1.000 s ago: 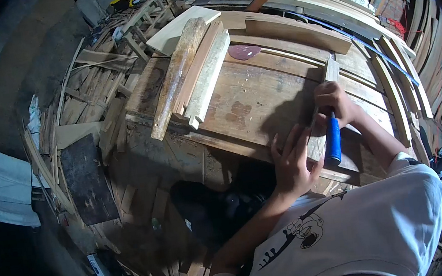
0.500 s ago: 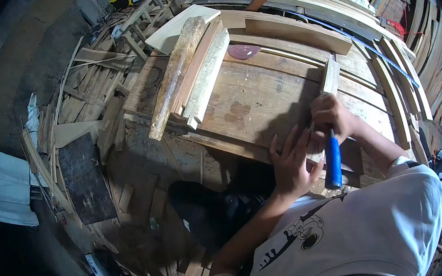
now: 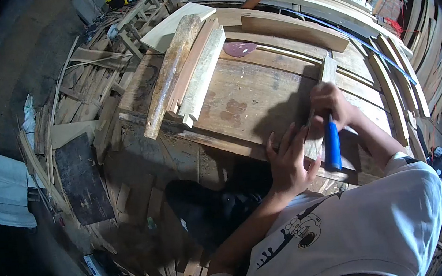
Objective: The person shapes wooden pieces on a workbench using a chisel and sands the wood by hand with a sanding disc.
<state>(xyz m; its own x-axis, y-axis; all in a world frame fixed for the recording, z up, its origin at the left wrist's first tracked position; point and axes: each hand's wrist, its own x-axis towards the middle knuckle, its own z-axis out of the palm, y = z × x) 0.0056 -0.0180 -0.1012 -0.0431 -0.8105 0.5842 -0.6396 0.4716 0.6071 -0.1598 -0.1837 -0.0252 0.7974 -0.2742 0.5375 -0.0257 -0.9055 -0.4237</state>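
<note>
My right hand (image 3: 332,106) is closed round a tool with a blue handle (image 3: 332,145). The handle's end points back toward my body, and the tool's working end is hidden under the fist. Beneath the fist, a pale wooden piece (image 3: 328,68) lies lengthwise on the workbench (image 3: 259,88). My left hand (image 3: 289,166) rests at the near end of this piece, fingers stretched out and thumb beside the wood. Whether its fingertips press on the wood is hard to see.
Left on the bench lie a rough wooden bar (image 3: 174,73) and a notched pale strip (image 3: 202,83). A dark red sanding disc (image 3: 239,48) sits near a long board (image 3: 293,32). Wooden strips (image 3: 388,88) run along the right. Scrap wood (image 3: 98,75) is piled at left.
My right fist and the blue-handled tool have shifted slightly, with the fist now blurred by motion. My left hand stays beside the wooden piece. The whole view has moved a little.
</note>
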